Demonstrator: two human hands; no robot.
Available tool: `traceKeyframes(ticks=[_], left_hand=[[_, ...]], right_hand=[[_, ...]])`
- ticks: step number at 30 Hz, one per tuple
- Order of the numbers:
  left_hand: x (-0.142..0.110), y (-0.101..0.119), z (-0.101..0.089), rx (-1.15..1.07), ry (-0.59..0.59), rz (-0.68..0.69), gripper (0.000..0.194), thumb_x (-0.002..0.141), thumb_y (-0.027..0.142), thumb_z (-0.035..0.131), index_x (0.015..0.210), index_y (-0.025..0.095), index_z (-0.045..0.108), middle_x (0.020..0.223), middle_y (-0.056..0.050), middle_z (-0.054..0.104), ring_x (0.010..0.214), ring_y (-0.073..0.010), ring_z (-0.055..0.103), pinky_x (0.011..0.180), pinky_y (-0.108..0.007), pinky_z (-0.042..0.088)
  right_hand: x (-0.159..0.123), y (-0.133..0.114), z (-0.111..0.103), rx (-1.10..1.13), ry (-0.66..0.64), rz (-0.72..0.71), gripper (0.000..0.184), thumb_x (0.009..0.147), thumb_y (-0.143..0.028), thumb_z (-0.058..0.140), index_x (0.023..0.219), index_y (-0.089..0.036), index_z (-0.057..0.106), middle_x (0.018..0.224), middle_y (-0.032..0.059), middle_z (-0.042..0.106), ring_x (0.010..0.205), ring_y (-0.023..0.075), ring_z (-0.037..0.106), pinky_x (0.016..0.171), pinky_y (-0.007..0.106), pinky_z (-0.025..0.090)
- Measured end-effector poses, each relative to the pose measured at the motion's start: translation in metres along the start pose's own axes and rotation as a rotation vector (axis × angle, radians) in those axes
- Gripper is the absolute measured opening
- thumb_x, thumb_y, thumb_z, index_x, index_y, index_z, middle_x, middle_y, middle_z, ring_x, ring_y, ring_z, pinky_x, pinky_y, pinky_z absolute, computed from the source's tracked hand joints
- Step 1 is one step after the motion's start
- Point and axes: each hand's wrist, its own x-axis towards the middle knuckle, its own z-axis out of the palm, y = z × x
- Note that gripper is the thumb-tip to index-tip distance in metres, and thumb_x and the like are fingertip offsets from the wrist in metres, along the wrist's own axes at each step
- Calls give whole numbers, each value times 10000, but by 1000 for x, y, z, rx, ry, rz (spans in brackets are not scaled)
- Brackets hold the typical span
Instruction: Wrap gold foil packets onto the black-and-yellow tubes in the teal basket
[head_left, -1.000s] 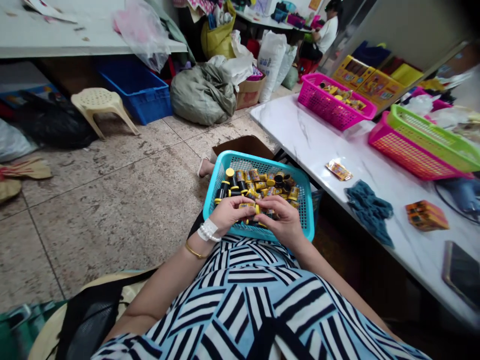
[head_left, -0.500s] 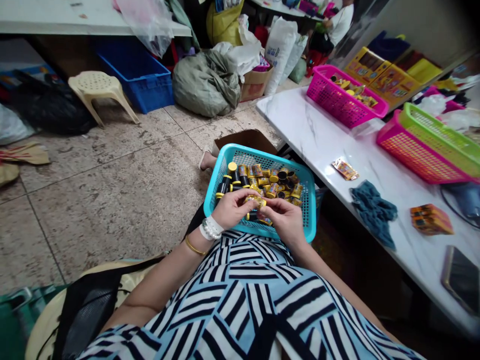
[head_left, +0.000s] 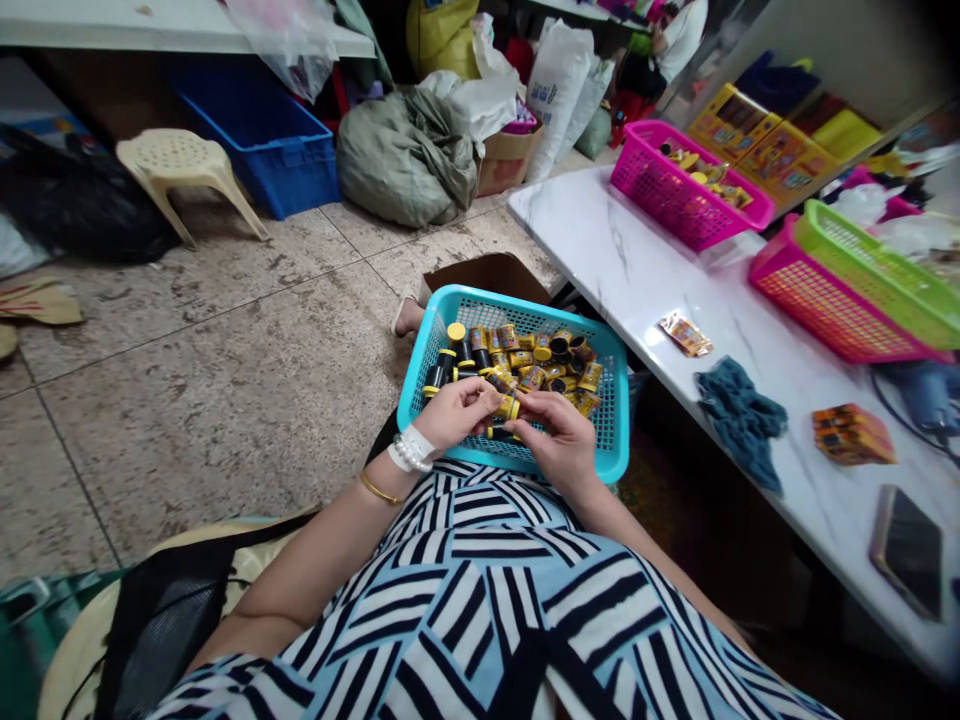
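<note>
A small yellow-capped canister (head_left: 508,407) with a printed wrap is held between both hands above a turquoise basket (head_left: 614,420) on my lap. My left hand (head_left: 456,412) is closed on its left end, thumb and fingers pinching it. From the other side, the fingertips of my right hand (head_left: 561,438) grip the yellow cap end. Inside the basket lie several printed yellow canisters (head_left: 532,378), some showing dark open ends. Plain black canisters with yellow caps (head_left: 445,368) sit along the basket's left side. Fingers partly cover the held canister.
At right, a white marbled table (head_left: 592,235) bears pink baskets (head_left: 694,215), a teal cloth (head_left: 742,415), wrapper packs (head_left: 685,334), an orange printed box (head_left: 853,434) and a phone (head_left: 907,550). A blue crate (head_left: 289,165), plastic stool (head_left: 176,160) and sack (head_left: 405,160) stand beyond. Another person sits far back.
The canister between my hands has turned, so its yellow cap now faces right more plainly. My hands have shifted slightly left, and the whole view has moved a little.
</note>
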Motion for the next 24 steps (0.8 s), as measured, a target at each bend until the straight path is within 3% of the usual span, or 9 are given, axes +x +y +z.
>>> traceKeyframes(ticks=[4,8,11,15,17,20,24], left_hand=[[2,-5,-1,90,25,173,340,801,466,701,919,154,637,727,17,568,594,-90,469,550,-213,380],[4,-7,-5,193,-18,248,237,823,362,687,952,164,678,819,-19,629,711,-129,543,632,-233,416],[4,-7,-6,192,-28,210,320,801,402,716,1019,172,675,778,-17,633,687,-141,578,622,-242,433],[5,-9,-7,76,7,-6,443,803,569,666,968,160,621,597,30,550,489,-109,509,481,-222,358],[6,-10,-8,59,-18,-23,428,814,578,647,865,154,617,567,35,522,476,-95,470,471,-213,329],[7,-13,-9,149,-10,125,314,824,452,680,888,145,656,671,7,585,583,-106,506,550,-221,383],[6,-13,-6,271,22,273,204,837,304,664,981,164,697,928,-54,685,844,-175,617,773,-277,476]], right_hand=[[3,-3,6,199,33,332,311,650,-351,862,910,-211,765,779,28,734,698,182,684,709,361,596],[6,2,7,393,-95,615,348,629,-420,869,846,-173,755,717,33,742,634,170,691,697,351,602],[6,8,7,405,-104,600,337,665,-416,849,888,-182,754,777,30,746,675,156,692,734,339,600],[1,13,7,183,-2,288,359,675,-338,846,1001,-232,742,916,29,728,796,165,681,789,342,589],[-2,12,8,119,19,208,359,659,-330,854,988,-238,744,946,35,721,812,175,679,787,348,589],[-2,7,10,175,-8,361,301,679,-390,837,901,-209,748,790,28,731,694,175,680,711,344,592],[5,6,13,385,-82,633,343,655,-472,842,773,-172,727,637,13,704,578,149,660,644,313,591]])
